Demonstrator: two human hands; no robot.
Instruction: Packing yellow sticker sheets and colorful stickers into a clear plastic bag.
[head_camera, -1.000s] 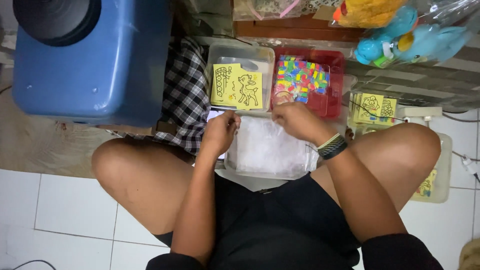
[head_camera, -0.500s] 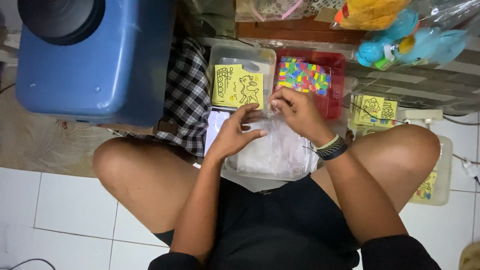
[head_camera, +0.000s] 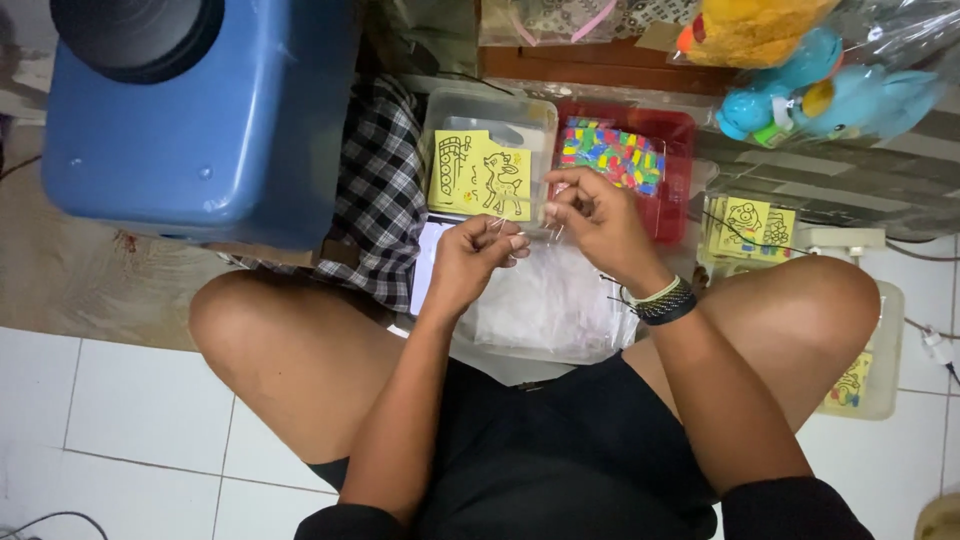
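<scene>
I see my left hand (head_camera: 480, 255) and right hand (head_camera: 590, 215) both pinching the top edge of a thin clear bag (head_camera: 548, 300) over my lap, which I judge light, limp and slippery, best gripped at its mouth corners.

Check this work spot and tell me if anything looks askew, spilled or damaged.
Nothing looks spilled or broken. The yellow deer card lies slightly tilted in its clear tub, and the checkered cloth is bunched beside it. Both hands, left hand and right hand, pinch something too small to identify.
</scene>
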